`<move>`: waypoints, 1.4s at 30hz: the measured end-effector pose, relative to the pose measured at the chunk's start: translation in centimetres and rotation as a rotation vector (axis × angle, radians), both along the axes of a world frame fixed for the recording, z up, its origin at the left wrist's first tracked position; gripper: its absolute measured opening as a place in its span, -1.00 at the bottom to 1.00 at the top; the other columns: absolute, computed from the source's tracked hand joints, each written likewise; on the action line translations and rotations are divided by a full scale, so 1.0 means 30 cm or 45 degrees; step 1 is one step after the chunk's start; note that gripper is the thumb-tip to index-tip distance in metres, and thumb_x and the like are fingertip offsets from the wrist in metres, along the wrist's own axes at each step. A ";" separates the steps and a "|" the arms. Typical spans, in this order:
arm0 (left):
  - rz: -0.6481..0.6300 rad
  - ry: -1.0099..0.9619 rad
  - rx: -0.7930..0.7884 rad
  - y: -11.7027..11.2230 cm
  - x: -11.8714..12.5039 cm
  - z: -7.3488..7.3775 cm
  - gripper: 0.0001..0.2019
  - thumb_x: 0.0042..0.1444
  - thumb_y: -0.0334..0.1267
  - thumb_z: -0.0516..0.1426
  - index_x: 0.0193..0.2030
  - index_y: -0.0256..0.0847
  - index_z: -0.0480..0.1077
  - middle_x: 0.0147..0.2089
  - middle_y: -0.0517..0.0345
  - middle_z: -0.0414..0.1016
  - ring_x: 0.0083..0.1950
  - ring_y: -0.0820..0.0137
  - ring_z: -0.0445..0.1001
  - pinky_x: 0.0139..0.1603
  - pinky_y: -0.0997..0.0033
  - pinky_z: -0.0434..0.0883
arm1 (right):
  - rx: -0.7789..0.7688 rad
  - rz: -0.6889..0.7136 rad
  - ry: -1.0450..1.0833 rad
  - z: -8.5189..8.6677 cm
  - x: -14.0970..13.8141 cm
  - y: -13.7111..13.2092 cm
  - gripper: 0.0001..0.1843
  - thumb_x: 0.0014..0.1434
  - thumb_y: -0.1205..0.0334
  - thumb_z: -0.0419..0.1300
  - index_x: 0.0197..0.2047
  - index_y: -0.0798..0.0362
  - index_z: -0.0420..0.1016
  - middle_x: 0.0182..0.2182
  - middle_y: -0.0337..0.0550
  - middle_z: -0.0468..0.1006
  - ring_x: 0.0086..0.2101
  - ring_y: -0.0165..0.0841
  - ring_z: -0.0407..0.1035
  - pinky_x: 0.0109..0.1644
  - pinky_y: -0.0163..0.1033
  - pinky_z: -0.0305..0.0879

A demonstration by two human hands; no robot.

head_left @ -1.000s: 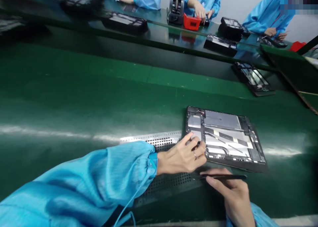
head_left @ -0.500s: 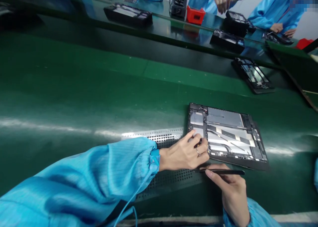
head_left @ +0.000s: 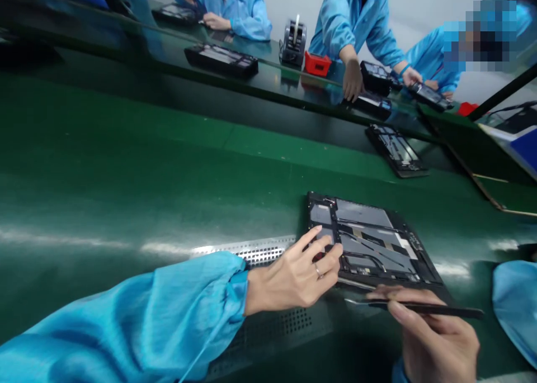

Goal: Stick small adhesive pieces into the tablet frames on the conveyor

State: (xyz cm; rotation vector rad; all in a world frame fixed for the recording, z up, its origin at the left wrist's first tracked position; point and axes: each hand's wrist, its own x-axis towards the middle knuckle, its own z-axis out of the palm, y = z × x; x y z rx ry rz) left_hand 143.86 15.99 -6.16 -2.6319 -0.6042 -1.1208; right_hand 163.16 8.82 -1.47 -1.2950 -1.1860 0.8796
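Observation:
An opened tablet (head_left: 364, 243), its grey battery cells and black ribbon cables exposed, lies on the green work surface. My left hand (head_left: 296, 271) rests over its near left corner, fingers spread apart; the thumb is hidden beneath. Something small and reddish shows dimly under those fingers. Black tweezers (head_left: 436, 309) are gripped in my right hand (head_left: 440, 332), just in front of the tablet's near edge. Their thin tips point left, toward my left hand, and appear apart from the tablet.
A clear sheet with rows of square holes (head_left: 262, 254) lies under my left forearm. Another opened tablet (head_left: 396, 149) is behind, toward the raised ledge. Beyond are stacked devices (head_left: 222, 58), a tape dispenser (head_left: 293, 41), a red bin (head_left: 318, 64) and several co-workers. A blue sleeve (head_left: 516, 307) is at right.
The view has shifted, showing more co-workers. My left fingers have spread out from a bent pose. My right hand has drawn right with the tweezers, away from my left hand.

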 end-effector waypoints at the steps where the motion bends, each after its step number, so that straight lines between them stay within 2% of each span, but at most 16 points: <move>1: 0.006 -0.022 -0.030 0.003 -0.008 0.031 -0.88 0.11 -0.47 0.03 -0.24 -0.39 0.36 -0.11 -0.06 0.47 -0.05 0.17 0.43 0.11 0.01 0.35 | 0.091 -0.050 -0.023 0.025 0.000 0.014 -0.88 -0.15 0.42 0.34 -0.47 0.03 0.61 -0.51 -0.10 0.59 -0.46 -0.24 0.51 -0.32 -0.26 0.48; 5: 0.006 -0.032 -0.231 -0.006 -0.052 0.159 -0.83 0.22 -0.40 -0.02 -0.12 -0.44 0.33 -0.13 -0.05 0.47 -0.03 0.25 0.43 0.13 0.14 0.37 | 0.354 -0.206 -0.083 0.089 -0.014 0.068 -0.86 -0.20 0.44 0.36 -0.51 0.03 0.60 -0.55 -0.15 0.57 -0.52 -0.24 0.50 -0.39 -0.22 0.49; 7: 0.005 -0.027 -0.257 -0.017 -0.072 0.199 -0.80 0.26 -0.39 -0.07 -0.11 -0.46 0.31 -0.15 -0.05 0.48 -0.06 0.30 0.44 0.08 0.27 0.41 | 0.416 -0.221 -0.093 0.098 -0.021 0.087 -0.88 -0.18 0.43 0.35 -0.50 0.04 0.60 -0.56 -0.16 0.57 -0.51 -0.25 0.49 -0.39 -0.21 0.49; 9: 0.031 -0.023 -0.282 -0.026 -0.084 0.218 -0.79 0.27 -0.39 -0.08 -0.09 -0.45 0.31 -0.17 -0.04 0.47 -0.09 0.32 0.45 0.01 0.35 0.44 | 0.445 -0.207 -0.093 0.098 -0.026 0.098 -0.88 -0.16 0.44 0.34 -0.49 0.04 0.60 -0.55 -0.16 0.57 -0.50 -0.25 0.49 -0.39 -0.21 0.49; 12: 0.069 -0.010 -0.334 -0.028 -0.088 0.220 -0.81 0.24 -0.37 -0.02 -0.07 -0.41 0.31 -0.17 -0.01 0.47 -0.12 0.33 0.46 -0.05 0.38 0.46 | 0.471 -0.187 -0.112 0.096 -0.030 0.103 -0.84 -0.16 0.46 0.32 -0.46 0.02 0.59 -0.55 -0.18 0.57 -0.50 -0.26 0.50 -0.41 -0.23 0.48; 16: 0.083 -0.022 -0.361 -0.025 -0.083 0.214 -0.81 0.25 -0.37 -0.03 -0.07 -0.39 0.31 -0.17 0.00 0.47 -0.12 0.34 0.45 -0.04 0.39 0.45 | 0.490 -0.166 -0.207 0.104 -0.039 0.105 -0.79 -0.13 0.49 0.30 -0.43 -0.01 0.59 -0.55 -0.24 0.57 -0.51 -0.32 0.49 -0.39 -0.28 0.48; 21: 0.121 -0.008 -0.357 -0.029 -0.085 0.217 -0.80 0.21 -0.34 0.04 -0.06 -0.39 0.31 -0.16 0.00 0.46 -0.09 0.33 0.44 -0.01 0.40 0.44 | 0.480 -0.204 -0.168 0.110 -0.051 0.111 -0.82 -0.15 0.47 0.32 -0.45 0.00 0.59 -0.58 -0.24 0.56 -0.53 -0.30 0.48 -0.42 -0.26 0.47; 28: 0.109 -0.011 -0.344 -0.031 -0.087 0.214 -0.75 0.30 -0.33 -0.10 -0.04 -0.40 0.32 -0.13 -0.01 0.46 -0.06 0.33 0.43 0.02 0.40 0.41 | 0.466 -0.195 -0.224 0.105 -0.045 0.100 -0.79 -0.12 0.49 0.29 -0.43 -0.01 0.58 -0.52 -0.25 0.58 -0.49 -0.31 0.49 -0.39 -0.27 0.45; 35: 0.129 0.000 -0.361 -0.030 -0.091 0.210 -0.77 0.24 -0.34 0.01 -0.03 -0.40 0.32 -0.13 -0.02 0.46 -0.05 0.32 0.43 0.05 0.39 0.41 | 0.463 -0.181 -0.226 0.108 -0.049 0.111 -0.82 -0.12 0.45 0.31 -0.43 -0.02 0.59 -0.54 -0.24 0.58 -0.51 -0.30 0.48 -0.43 -0.25 0.43; 42: 0.119 -0.012 -0.333 -0.030 -0.089 0.211 -0.73 0.31 -0.33 -0.11 -0.04 -0.41 0.33 -0.14 -0.02 0.46 -0.06 0.33 0.43 0.04 0.39 0.40 | 0.493 -0.182 -0.253 0.100 -0.048 0.106 -0.80 -0.09 0.46 0.29 -0.40 -0.03 0.58 -0.49 -0.29 0.59 -0.47 -0.35 0.49 -0.39 -0.30 0.42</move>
